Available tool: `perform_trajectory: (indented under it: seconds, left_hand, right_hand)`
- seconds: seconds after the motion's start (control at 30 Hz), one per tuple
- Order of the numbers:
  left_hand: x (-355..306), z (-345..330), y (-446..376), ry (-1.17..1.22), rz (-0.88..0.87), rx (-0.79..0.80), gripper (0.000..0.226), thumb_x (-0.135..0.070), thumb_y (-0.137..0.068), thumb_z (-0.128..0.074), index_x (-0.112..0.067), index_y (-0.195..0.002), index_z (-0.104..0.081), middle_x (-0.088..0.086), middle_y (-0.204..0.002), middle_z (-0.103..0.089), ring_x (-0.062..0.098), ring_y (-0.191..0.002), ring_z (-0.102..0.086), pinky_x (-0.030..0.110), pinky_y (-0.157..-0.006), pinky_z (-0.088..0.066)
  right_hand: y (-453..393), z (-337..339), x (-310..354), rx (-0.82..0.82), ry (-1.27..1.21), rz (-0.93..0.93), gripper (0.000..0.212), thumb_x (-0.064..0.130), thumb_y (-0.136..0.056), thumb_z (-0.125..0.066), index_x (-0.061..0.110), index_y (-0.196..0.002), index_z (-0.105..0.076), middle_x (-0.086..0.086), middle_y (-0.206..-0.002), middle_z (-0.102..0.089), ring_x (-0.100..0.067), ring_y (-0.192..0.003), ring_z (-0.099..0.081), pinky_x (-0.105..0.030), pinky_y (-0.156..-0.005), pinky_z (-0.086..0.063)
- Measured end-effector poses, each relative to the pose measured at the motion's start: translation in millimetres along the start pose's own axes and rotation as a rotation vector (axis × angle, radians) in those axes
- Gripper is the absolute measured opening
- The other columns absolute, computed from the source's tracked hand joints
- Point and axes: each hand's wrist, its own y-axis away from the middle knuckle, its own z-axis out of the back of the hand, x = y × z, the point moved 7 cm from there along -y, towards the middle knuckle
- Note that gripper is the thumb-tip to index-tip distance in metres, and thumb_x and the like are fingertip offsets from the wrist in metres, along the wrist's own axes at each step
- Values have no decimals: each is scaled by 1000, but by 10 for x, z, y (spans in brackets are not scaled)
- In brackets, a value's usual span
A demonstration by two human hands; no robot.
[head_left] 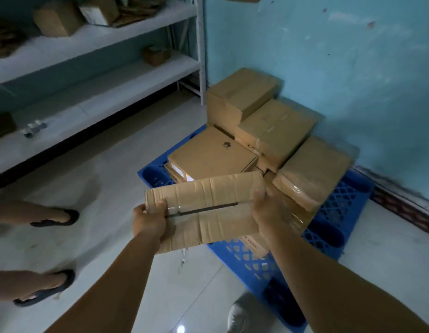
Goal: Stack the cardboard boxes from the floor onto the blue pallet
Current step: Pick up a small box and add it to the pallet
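Observation:
I hold a flat taped cardboard box (208, 207) in the air over the near-left part of the blue pallet (336, 212). My left hand (149, 221) grips its left end, fingers curled over the edge. My right hand (265, 207) grips its right end. Several cardboard boxes are stacked on the pallet: a tall one (242, 94) at the back, another (278, 131) beside it, a wrapped one (314, 171) on the right, and a flat one with a logo (211, 155) in front. More boxes lie partly hidden under the held box.
A white metal shelf unit (95, 68) with boxes runs along the left. Another person's feet in dark sandals (57, 218) stand on the tiled floor at left. The pallet sits against a turquoise wall (328, 56). My own foot (240, 316) shows at the bottom.

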Motion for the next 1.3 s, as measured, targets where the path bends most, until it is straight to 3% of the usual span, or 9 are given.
perform_trajectory:
  seconds: [0.13, 0.23, 0.37, 0.47, 0.5, 0.63, 0.8, 1.13, 1.3]
  left_hand:
    - [-327, -660, -82, -96, -63, 53, 51, -42, -92, -55, -16, -134, -39, 13, -118, -55, 28, -92, -53, 44, -86, -48]
    - [-503, -1153, -154, -178, -106, 114, 53, -40, -92, -57, -17, -137, -40, 15, -128, -54, 34, -105, -55, 44, -93, -47]
    - [-735, -1780, -215, -320, -201, 217, 58, -36, -94, -54, -18, -146, -36, 14, -138, -49, 35, -119, -50, 39, -92, -44]
    - [-912, -2276, -343, -406, -269, 291, 55, -37, -93, -55, -19, -143, -41, 14, -131, -55, 36, -112, -54, 40, -92, -48]
    - [-960, -2447, -395, -419, -295, 316, 52, -35, -93, -56, -18, -141, -44, 14, -128, -57, 36, -110, -55, 41, -91, -50]
    - [-1063, -3078, -642, -476, -335, 390, 51, -29, -94, -57, -12, -139, -42, 17, -127, -56, 34, -107, -55, 32, -81, -44]
    - [-1117, -3826, -1034, -562, -334, 536, 48, -27, -94, -55, -16, -139, -40, 7, -111, -56, 24, -91, -51, 32, -76, -45]
    - [-834, -4902, -1773, -710, -369, 723, 35, -22, -94, -52, -23, -129, -48, 0, -105, -56, 22, -95, -53, 32, -83, -46]
    - [-607, -5177, -2040, -704, -369, 763, 42, -21, -96, -51, -20, -137, -45, 6, -124, -57, 26, -107, -55, 38, -96, -48]
  right_hand:
    - [-482, 338, -245, -57, -68, -102, 42, 41, -100, -28, 12, -105, -58, -9, -96, -60, -24, -95, -57, -42, -89, -45]
    - [-763, 566, -475, -129, -67, -176, 40, 38, -102, -27, 12, -95, -55, -6, -85, -54, -20, -87, -54, -39, -92, -43]
    - [-1084, 682, -840, -156, -148, -294, 44, 41, -101, -30, 15, -123, -57, -19, -113, -57, -33, -99, -55, -36, -83, -41]
    - [-1314, 743, -1062, -203, -205, -374, 37, 39, -100, -33, 15, -117, -56, -23, -121, -53, -34, -98, -54, -43, -84, -46]
    - [-1387, 752, -1119, -212, -215, -397, 40, 38, -99, -34, 14, -124, -55, -23, -123, -52, -35, -100, -54, -45, -86, -48]
    - [-1686, 725, -1361, -242, -284, -479, 48, 34, -101, -37, 18, -147, -35, -19, -138, -43, -37, -113, -50, -44, -90, -46]
    - [-2119, 572, -1637, -296, -278, -566, 50, 29, -102, -36, 15, -149, -29, -17, -142, -42, -37, -120, -48, -41, -86, -41]
    - [-2805, 23, -2213, -326, -343, -661, 50, 24, -100, -38, 13, -148, -31, -16, -138, -46, -35, -119, -47, -36, -84, -36]
    - [-2998, -178, -2391, -319, -353, -678, 54, 23, -101, -39, 13, -151, -23, -16, -144, -41, -32, -123, -44, -37, -88, -37]
